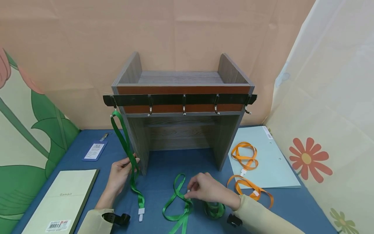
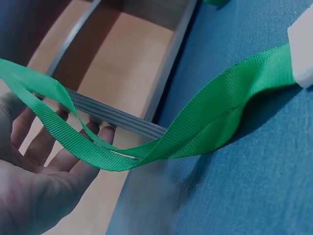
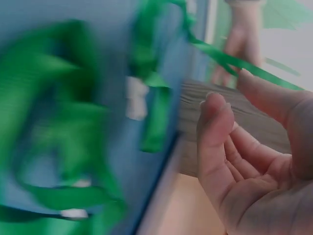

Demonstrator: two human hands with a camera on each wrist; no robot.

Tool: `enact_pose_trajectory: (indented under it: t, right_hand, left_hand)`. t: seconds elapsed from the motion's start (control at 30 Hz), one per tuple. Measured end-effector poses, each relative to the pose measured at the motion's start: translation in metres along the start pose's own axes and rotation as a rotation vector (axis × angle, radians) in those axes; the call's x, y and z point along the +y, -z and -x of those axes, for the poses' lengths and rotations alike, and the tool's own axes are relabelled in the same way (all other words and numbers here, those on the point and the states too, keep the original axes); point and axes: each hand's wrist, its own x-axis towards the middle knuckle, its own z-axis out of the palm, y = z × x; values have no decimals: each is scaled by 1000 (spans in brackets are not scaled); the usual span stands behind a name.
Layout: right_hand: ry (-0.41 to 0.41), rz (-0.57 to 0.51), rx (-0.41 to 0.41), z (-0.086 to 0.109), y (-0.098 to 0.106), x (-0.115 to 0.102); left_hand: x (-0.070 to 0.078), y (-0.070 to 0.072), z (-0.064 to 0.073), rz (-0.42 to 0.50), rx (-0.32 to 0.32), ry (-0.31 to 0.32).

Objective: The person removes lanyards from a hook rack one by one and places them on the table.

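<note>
A green lanyard (image 1: pixel 127 149) hangs from the leftmost hook of the black hook rail (image 1: pixel 168 99), its white clip at the lower end. Beside it, my left hand (image 1: pixel 121 172) is near the shelf's left side panel; in the left wrist view its relaxed fingers lie behind the green strap (image 2: pixel 195 122), not curled round it. My right hand (image 1: pixel 211 190) is above a looped green lanyard (image 1: pixel 175 206) on the table. In the right wrist view its thumb and fingertips stand apart with nothing between them. More green strap (image 1: pixel 215 210) lies bundled below that hand, partly hidden.
The grey wooden shelf (image 1: pixel 140 139) carries the rail across its front. Two orange lanyards (image 1: pixel 248 156) lie at the right, on and beside a pale blue folder (image 1: pixel 274 156). At the left are a notebook (image 1: pixel 64 195) and a blue badge holder (image 1: pixel 94 151) on the blue cloth.
</note>
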Motion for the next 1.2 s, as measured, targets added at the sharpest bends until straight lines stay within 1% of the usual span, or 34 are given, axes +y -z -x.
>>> enact_pose_trajectory:
  t: [0.13,0.23,0.37,0.5,0.7,0.9,1.07,1.2]
  right_hand:
    - [97,-37,26,-9,17,-19]
    - [149,-36,66,-16,33,-35]
    - [199,-26,151,-27,51,-55]
    - [287,-18,242,-40,61,-73]
    - [396,-43,302,-61,60,-98]
    - [487,-127,359,-82,56,-122]
    - [513,-275,368,-98,56,-136]
    - [513,-352,366,-106,51,-146]
  left_hand:
    - [0,1,0,3,0,6]
    - [0,0,0,2,-7,6]
    - [-1,0,1,-3,-18,-4]
    - [-2,2,1,-4,-26,-22]
    - [0,5,-1,6,-37,-28]
    - [0,6,-1,9,-39,-37]
    - [-1,6,-2,14,-49,-50]
    - [-2,6,-2,15,-54,-48]
